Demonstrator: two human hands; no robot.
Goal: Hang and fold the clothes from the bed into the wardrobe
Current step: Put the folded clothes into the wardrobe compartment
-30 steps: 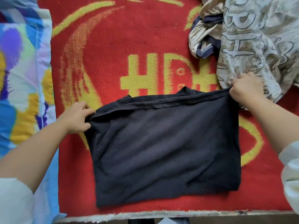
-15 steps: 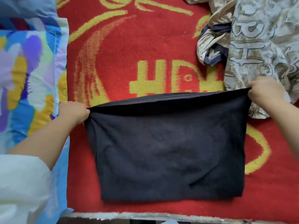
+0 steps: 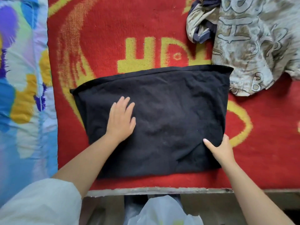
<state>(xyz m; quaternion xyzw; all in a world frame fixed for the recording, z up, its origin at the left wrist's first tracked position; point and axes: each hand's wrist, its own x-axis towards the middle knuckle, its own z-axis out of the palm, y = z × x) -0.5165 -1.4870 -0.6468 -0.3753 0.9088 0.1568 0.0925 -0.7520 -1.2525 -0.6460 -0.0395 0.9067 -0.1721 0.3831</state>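
A folded black garment (image 3: 170,114) lies flat on the red blanket (image 3: 100,46) covering the bed, near its front edge. The left hand (image 3: 121,120) rests on its left half, fingers spread flat. The right hand (image 3: 219,148) pinches the garment's near right edge. A beige printed garment (image 3: 256,43) lies crumpled at far right.
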